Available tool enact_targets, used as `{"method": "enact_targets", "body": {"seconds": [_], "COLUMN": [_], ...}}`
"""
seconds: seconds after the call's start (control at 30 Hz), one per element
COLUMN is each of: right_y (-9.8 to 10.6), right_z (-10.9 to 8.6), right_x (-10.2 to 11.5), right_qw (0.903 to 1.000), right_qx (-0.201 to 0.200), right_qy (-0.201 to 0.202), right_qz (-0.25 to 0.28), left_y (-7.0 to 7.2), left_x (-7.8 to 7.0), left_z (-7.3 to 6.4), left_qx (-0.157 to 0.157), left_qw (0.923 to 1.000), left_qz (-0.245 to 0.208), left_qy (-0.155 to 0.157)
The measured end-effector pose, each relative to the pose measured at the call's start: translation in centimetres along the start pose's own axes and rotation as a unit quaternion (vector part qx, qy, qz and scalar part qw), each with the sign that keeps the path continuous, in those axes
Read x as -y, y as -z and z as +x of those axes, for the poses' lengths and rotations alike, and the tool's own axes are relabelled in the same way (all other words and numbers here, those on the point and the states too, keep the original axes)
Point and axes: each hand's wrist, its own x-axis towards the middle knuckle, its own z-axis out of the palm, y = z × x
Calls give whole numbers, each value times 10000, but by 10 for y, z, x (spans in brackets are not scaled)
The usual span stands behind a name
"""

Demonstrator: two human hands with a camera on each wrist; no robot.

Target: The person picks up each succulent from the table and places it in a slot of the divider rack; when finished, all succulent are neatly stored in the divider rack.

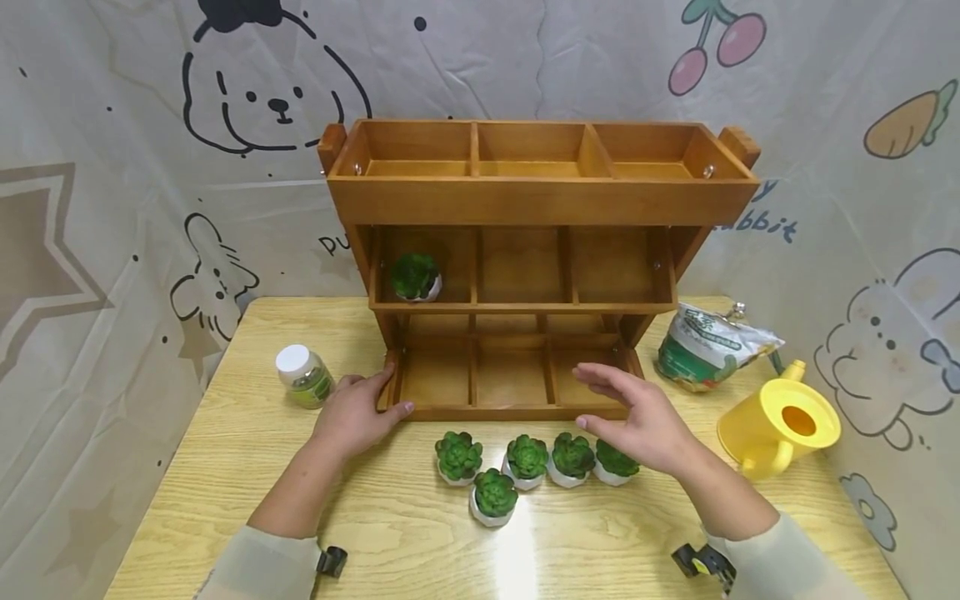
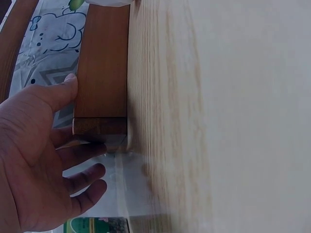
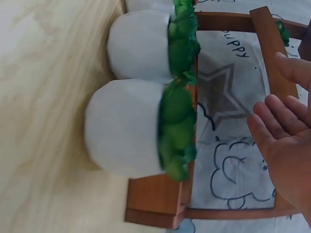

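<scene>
A three-tier wooden shelf [image 1: 525, 204] with divided compartments stands on the table. My left hand [image 1: 362, 415] grips its lower left corner; in the left wrist view the thumb [image 2: 71, 83] lies against the wood and the other fingers reach around the end. My right hand [image 1: 641, 421] hovers open and holds nothing, above the rightmost potted succulent [image 1: 613, 465] and in front of the bottom tier's right compartment. Several green succulents in white pots, such as this one [image 1: 495, 497], stand in front of the shelf. Another succulent [image 1: 416, 277] sits in the middle tier's left compartment.
A white-capped jar [image 1: 306, 377] stands left of the shelf. To the right are a white-and-green bag [image 1: 708, 346] and a yellow watering can [image 1: 772, 425]. A patterned curtain [image 1: 480, 58] hangs behind and around the table [image 1: 225, 492].
</scene>
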Motion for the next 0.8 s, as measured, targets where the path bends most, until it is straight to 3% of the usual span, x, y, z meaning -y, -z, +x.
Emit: {"method": "enact_targets", "body": {"seconds": [0.17, 0.43, 0.8], "right_y": [2, 5, 11], "right_z": [-12, -29, -45], "right_x": [-11, -23, -38], "right_qw": [9999, 9977, 9959], "right_qx": [20, 225, 609], "right_qy": [-94, -571, -651], "right_qz": [-102, -273, -132], "left_y": [2, 3, 3], "left_x": [-2, -3, -2], "left_z": [0, 0, -1], "left_qx": [18, 53, 58], "left_qw": [10000, 9999, 9999], "left_qz": [-58, -96, -124], "left_qy": [-4, -5, 15]}}
